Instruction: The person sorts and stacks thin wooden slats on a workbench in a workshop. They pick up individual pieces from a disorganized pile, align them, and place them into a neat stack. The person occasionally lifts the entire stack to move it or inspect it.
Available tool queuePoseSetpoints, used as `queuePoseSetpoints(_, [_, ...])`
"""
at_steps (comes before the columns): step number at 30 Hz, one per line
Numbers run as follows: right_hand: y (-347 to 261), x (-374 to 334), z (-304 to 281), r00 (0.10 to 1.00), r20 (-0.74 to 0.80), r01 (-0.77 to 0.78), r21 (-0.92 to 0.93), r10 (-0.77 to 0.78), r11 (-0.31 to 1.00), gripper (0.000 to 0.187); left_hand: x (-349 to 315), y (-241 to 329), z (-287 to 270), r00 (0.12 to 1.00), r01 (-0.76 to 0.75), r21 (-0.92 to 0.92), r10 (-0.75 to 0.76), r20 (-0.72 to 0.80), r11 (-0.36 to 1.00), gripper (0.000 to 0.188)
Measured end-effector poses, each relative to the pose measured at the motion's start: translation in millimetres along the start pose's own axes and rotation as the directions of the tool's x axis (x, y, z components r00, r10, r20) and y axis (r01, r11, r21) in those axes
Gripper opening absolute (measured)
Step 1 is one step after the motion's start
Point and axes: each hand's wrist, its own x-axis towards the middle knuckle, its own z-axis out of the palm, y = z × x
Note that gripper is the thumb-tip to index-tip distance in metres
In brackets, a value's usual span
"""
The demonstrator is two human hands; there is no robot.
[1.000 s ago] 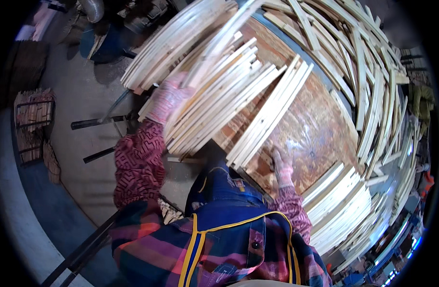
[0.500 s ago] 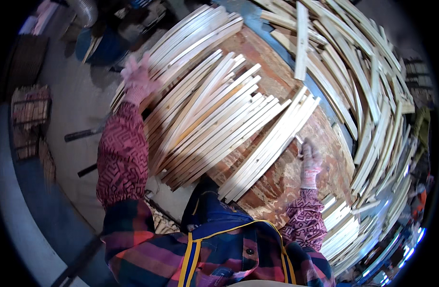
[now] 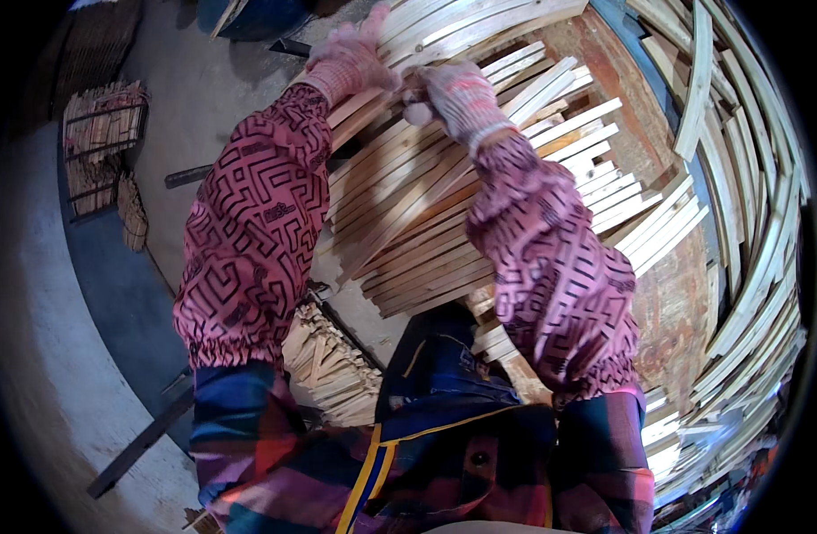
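Observation:
My left hand (image 3: 353, 55), in a pale pinkish knit glove, lies at the left ends of the far bundle of pale wooden strips (image 3: 479, 25), its fingers stretched and thumb apart. Close beside it, my right hand (image 3: 462, 96), gloved alike, is over the near edge of that bundle. Its fingers are curled together; what they hold, if anything, is hidden. Beneath my right forearm lies a wide row of wooden strips (image 3: 426, 240), with a few strips slanting across the others. Patterned pink sleeve covers reach to both wrists.
The strips rest on a worn reddish-brown board (image 3: 675, 320). A large heap of long strips (image 3: 756, 178) curves along the right. Bundled short sticks (image 3: 333, 365) stand low by my body, and stacked wood (image 3: 105, 129) sits at far left. A blue tub (image 3: 257, 20) stands beyond.
My right hand has swung from the board at the right across to the far bundle, beside my left hand. The view has shifted, and my left hand stays at the bundle's left end.

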Motion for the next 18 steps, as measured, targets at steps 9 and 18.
queuePoseSetpoints(9, [9, 45, 53, 0.944, 0.070, -0.308, -0.167, 0.322, 0.937, 0.030, -55, -14, -141, 0.989, -0.049, 0.106, 0.063, -0.133, 0.993, 0.122])
queuePoseSetpoints(18, [0, 50, 38, 0.785, 0.314, -0.555, 0.739, 0.534, 0.381, 0.039, -61, -43, -129, 0.982, 0.074, -0.141, -0.097, -0.165, 0.987, 0.121])
